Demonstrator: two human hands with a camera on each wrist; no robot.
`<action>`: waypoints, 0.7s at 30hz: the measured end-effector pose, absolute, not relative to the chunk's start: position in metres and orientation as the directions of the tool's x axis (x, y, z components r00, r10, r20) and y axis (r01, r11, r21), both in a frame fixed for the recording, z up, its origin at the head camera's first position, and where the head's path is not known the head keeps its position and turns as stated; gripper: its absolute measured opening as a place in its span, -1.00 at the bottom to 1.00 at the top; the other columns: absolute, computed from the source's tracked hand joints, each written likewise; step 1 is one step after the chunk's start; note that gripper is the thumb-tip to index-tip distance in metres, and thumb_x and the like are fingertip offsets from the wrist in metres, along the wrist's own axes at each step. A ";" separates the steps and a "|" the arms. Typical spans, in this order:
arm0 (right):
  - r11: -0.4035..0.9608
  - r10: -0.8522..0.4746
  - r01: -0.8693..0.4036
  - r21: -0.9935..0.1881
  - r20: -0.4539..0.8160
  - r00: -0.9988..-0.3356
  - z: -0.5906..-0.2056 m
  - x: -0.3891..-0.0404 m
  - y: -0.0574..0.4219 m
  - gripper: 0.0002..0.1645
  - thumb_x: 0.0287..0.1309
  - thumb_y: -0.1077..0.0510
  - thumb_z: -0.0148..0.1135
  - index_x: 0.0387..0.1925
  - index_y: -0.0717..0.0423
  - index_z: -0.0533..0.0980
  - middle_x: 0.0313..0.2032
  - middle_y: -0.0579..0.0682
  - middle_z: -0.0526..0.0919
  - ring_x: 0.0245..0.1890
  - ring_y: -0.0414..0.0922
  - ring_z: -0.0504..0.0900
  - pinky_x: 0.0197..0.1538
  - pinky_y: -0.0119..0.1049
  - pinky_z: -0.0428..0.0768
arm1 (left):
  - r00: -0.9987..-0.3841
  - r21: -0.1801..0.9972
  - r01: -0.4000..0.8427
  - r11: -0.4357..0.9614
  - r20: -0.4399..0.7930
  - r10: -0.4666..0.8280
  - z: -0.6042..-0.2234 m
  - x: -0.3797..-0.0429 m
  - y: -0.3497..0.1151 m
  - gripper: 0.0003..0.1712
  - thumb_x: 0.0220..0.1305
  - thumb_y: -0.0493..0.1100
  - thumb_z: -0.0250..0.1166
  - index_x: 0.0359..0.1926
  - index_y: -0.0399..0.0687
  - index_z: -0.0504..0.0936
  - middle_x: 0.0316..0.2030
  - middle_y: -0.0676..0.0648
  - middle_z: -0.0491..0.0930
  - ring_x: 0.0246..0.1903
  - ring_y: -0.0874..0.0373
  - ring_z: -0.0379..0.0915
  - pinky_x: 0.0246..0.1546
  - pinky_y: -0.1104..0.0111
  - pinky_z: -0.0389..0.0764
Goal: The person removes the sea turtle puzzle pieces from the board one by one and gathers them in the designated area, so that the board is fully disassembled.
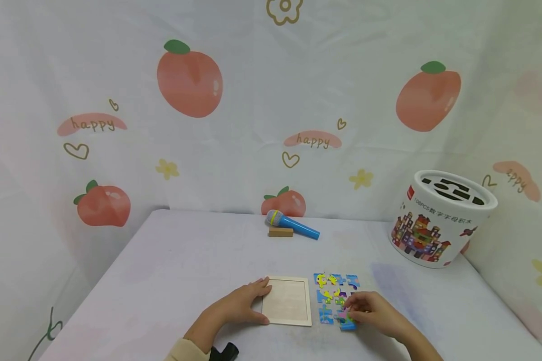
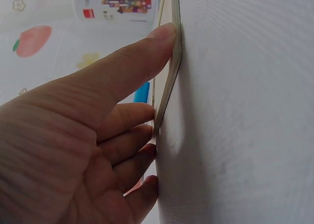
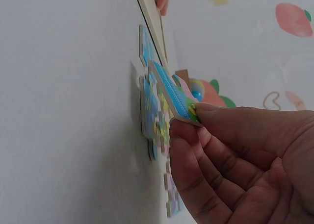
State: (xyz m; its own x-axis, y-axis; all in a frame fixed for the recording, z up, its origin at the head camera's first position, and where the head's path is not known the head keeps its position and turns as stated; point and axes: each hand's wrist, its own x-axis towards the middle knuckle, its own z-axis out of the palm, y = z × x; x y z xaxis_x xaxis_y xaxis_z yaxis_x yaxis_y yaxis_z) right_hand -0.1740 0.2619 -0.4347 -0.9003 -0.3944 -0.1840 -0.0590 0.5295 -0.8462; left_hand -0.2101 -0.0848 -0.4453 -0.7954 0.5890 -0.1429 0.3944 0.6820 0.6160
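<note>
My right hand (image 1: 379,313) pinches a jigsaw puzzle piece (image 3: 169,92) between thumb and fingertips. That piece is tilted, with blue along one side and green and pink parts, and it is over the other puzzle pieces (image 1: 325,315). Those lie in loose rows, blue with yellow and green patches. Left of them is a square wooden puzzle tray (image 1: 308,302) with a raised rim and a bare inside. Along its left edge my left hand (image 1: 241,303) rests with fingers spread; the thumb (image 2: 147,50) touches the near corner of the rim.
A blue toy microphone (image 1: 300,228) and a small wooden block (image 1: 281,232) lie at the table's back. At the back right stands a large white bucket (image 1: 438,220) with a holed lid. A black object (image 1: 226,352) is by the left wrist. A printed cloth hangs behind the table.
</note>
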 end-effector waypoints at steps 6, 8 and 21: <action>0.537 -0.370 -0.043 -0.843 -0.190 -0.909 -0.435 -0.171 0.276 -0.71 0.16 0.20 0.20 -0.17 0.38 0.52 -0.39 -0.01 0.56 -0.45 -0.28 0.48 -0.43 -0.44 0.50 | -0.796 0.610 0.397 0.686 -0.143 0.587 -0.445 -0.210 -0.085 -0.07 -0.07 0.10 0.44 0.30 -0.14 0.33 0.41 -0.10 0.12 0.40 -0.13 -0.01 0.34 -0.07 0.09; 0.537 -0.367 -0.046 -0.843 -0.184 -0.912 -0.434 -0.170 0.279 -0.70 0.16 0.21 0.19 -0.16 0.40 0.52 -0.40 0.00 0.56 -0.45 -0.29 0.49 -0.44 -0.44 0.50 | -0.797 0.607 0.397 0.688 -0.144 0.587 -0.445 -0.210 -0.085 -0.07 -0.08 0.11 0.43 0.31 -0.14 0.32 0.41 -0.10 0.12 0.40 -0.13 -0.01 0.34 -0.06 0.08; 0.525 -0.314 0.011 -0.851 -0.206 -0.927 -0.432 -0.167 0.296 -0.66 0.17 0.20 0.19 -0.15 0.44 0.49 -0.42 -0.01 0.59 -0.48 -0.24 0.52 -0.43 -0.40 0.54 | -0.796 0.598 0.412 0.688 -0.130 0.591 -0.446 -0.210 -0.085 -0.06 -0.08 0.10 0.43 0.30 -0.15 0.32 0.40 -0.11 0.13 0.40 -0.12 0.00 0.33 -0.07 0.10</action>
